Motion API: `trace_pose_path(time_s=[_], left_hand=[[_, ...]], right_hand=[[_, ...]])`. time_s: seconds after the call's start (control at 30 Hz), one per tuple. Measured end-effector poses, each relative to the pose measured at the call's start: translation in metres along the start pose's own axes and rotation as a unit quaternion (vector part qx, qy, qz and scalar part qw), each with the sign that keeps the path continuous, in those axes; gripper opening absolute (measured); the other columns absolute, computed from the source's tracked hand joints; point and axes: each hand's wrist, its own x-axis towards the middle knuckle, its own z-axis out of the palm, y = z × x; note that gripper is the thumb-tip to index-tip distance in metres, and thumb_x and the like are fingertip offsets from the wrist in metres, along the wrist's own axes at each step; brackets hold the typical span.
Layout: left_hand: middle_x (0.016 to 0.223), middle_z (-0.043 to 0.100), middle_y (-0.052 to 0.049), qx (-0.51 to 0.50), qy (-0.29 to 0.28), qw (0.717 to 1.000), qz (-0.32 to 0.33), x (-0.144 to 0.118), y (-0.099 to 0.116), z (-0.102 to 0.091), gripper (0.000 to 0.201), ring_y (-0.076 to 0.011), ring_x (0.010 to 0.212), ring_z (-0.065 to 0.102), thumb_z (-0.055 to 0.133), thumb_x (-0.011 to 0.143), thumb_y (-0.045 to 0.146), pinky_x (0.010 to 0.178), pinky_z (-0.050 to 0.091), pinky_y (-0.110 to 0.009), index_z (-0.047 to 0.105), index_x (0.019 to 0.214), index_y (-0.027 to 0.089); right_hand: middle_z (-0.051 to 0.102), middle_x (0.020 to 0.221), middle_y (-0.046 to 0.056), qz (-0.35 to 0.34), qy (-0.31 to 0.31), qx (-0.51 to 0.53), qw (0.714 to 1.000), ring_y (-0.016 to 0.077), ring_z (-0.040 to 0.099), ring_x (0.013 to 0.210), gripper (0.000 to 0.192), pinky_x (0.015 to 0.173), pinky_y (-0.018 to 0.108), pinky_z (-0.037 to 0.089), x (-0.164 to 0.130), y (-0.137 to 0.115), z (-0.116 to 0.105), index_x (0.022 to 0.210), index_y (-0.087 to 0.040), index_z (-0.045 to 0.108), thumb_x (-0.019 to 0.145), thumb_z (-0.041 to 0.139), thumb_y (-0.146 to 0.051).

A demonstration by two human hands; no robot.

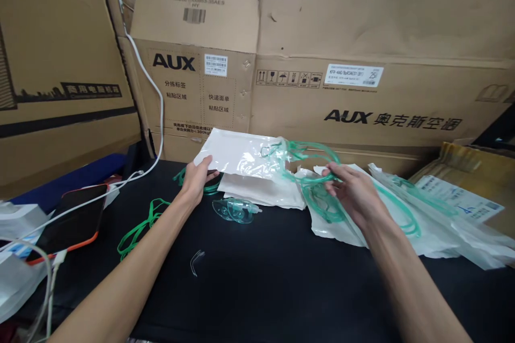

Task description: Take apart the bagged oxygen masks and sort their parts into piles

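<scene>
My left hand (198,179) grips the left end of a white and clear plastic pouch (237,153), held up off the table. Closed around a loop of green tubing (314,146) is my right hand (348,187); the tubing comes out of the pouch's right end. Below the pouch, a clear green oxygen mask (237,210) lies on the black surface. More green tubing (211,187) is coiled behind my left hand. Under and beyond my right hand spread several white pouches (432,241) with green tubing inside.
Green elastic straps (139,230) and a small bent clear piece (196,262) lie on the black tabletop (257,289). A phone with an orange edge (78,220) and white cables (161,112) are at left. Large cardboard boxes (298,27) stand behind; another carton (475,171) sits at right.
</scene>
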Motion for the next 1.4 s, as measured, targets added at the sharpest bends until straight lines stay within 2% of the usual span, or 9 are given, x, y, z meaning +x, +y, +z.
trace_pose_path(time_s=[0.23, 0.37, 0.47, 0.57, 0.73, 0.9, 1.0, 1.1, 1.4], left_hand=[[0.115, 0.071, -0.011, 0.203, -0.025, 0.979, 0.021, 0.008, -0.013, -0.009, 0.03, -0.0218, 0.093, 0.072, 0.069, 0.095, 0.028, 0.078, 0.062, -0.038, 0.065, 0.121, 0.013], [0.13, 0.065, -0.023, 0.383, -0.03, 0.92, 0.074, 0.002, -0.012, -0.013, 0.048, -0.0443, 0.132, 0.054, 0.073, 0.087, 0.039, 0.106, 0.046, -0.056, 0.066, 0.126, 0.01], [0.155, 0.044, -0.023, 0.482, -0.049, 0.863, 0.145, -0.006, -0.001, -0.006, 0.065, -0.0433, 0.15, 0.029, 0.06, 0.096, 0.044, 0.121, 0.025, -0.056, 0.047, 0.149, 0.01], [0.162, 0.038, -0.014, 0.549, -0.14, 0.802, 0.192, -0.011, 0.008, 0.018, 0.057, -0.0326, 0.15, 0.031, 0.05, 0.103, 0.044, 0.124, 0.023, -0.047, 0.044, 0.153, 0.018], [0.149, 0.052, -0.013, 0.641, -0.299, 0.692, 0.146, -0.014, 0.006, 0.081, 0.044, -0.0323, 0.132, 0.054, 0.063, 0.1, 0.038, 0.108, 0.045, -0.058, 0.057, 0.139, 0.019], [0.134, 0.061, -0.012, 0.703, -0.345, 0.618, 0.075, -0.028, 0.0, 0.124, 0.037, -0.027, 0.114, 0.064, 0.065, 0.099, 0.034, 0.095, 0.056, -0.049, 0.06, 0.132, 0.017], [0.133, 0.062, -0.012, 0.711, -0.334, 0.614, 0.072, -0.037, 0.006, 0.133, 0.037, -0.0273, 0.115, 0.064, 0.065, 0.099, 0.035, 0.096, 0.056, -0.05, 0.061, 0.131, 0.016], [0.134, 0.062, -0.012, 0.678, -0.32, 0.649, 0.128, -0.043, 0.019, 0.126, 0.039, -0.0284, 0.119, 0.063, 0.064, 0.099, 0.039, 0.1, 0.052, -0.053, 0.061, 0.13, 0.016], [0.125, 0.074, -0.002, 0.511, -0.277, 0.777, 0.241, -0.097, 0.05, 0.038, 0.037, -0.0211, 0.115, 0.066, 0.041, 0.108, 0.04, 0.1, 0.048, -0.031, 0.072, 0.12, 0.022]], right_hand=[[0.055, 0.072, -0.001, -0.078, 0.127, 0.096, 0.984, 0.0081, 0.05, 0.053, 0.017, 0.039, 0.017, 0.041, 0.01, -0.015, -0.034, 0.069, -0.021, 0.062, 0.077, 0.077, -0.025], [0.057, 0.072, 0.0, -0.094, 0.123, 0.12, 0.981, 0.0101, 0.049, 0.054, 0.018, 0.038, 0.019, 0.041, 0.007, -0.017, -0.029, 0.068, -0.022, 0.064, 0.076, 0.079, -0.025], [0.058, 0.071, -0.001, -0.098, 0.107, 0.132, 0.981, 0.0088, 0.049, 0.054, 0.02, 0.039, 0.017, 0.04, 0.004, -0.02, -0.023, 0.07, -0.02, 0.065, 0.074, 0.083, -0.027], [0.059, 0.07, -0.002, -0.099, 0.092, 0.144, 0.98, 0.0072, 0.048, 0.053, 0.024, 0.039, 0.015, 0.039, 0.0, -0.023, -0.018, 0.073, -0.018, 0.067, 0.069, 0.088, -0.029], [0.058, 0.069, -0.003, -0.103, 0.08, 0.169, 0.977, 0.0063, 0.048, 0.055, 0.03, 0.042, 0.014, 0.04, -0.003, -0.03, -0.017, 0.073, -0.017, 0.067, 0.062, 0.092, -0.031], [0.057, 0.07, -0.003, -0.089, 0.064, 0.171, 0.979, 0.007, 0.047, 0.057, 0.031, 0.041, 0.013, 0.04, -0.009, -0.038, -0.019, 0.075, -0.018, 0.067, 0.062, 0.092, -0.033], [0.054, 0.07, -0.003, -0.063, 0.051, 0.16, 0.984, 0.0066, 0.044, 0.057, 0.032, 0.04, 0.011, 0.04, -0.025, -0.047, -0.023, 0.075, -0.018, 0.067, 0.062, 0.092, -0.033], [0.052, 0.069, -0.003, -0.02, 0.025, 0.136, 0.99, 0.0063, 0.038, 0.052, 0.029, 0.038, 0.013, 0.04, -0.052, -0.055, -0.028, 0.076, -0.018, 0.068, 0.065, 0.091, -0.031], [0.054, 0.063, -0.002, 0.214, -0.114, 0.015, 0.97, 0.0045, 0.034, 0.033, 0.031, 0.029, 0.019, 0.033, -0.139, -0.012, -0.032, 0.085, -0.022, 0.066, 0.081, 0.08, -0.049]])
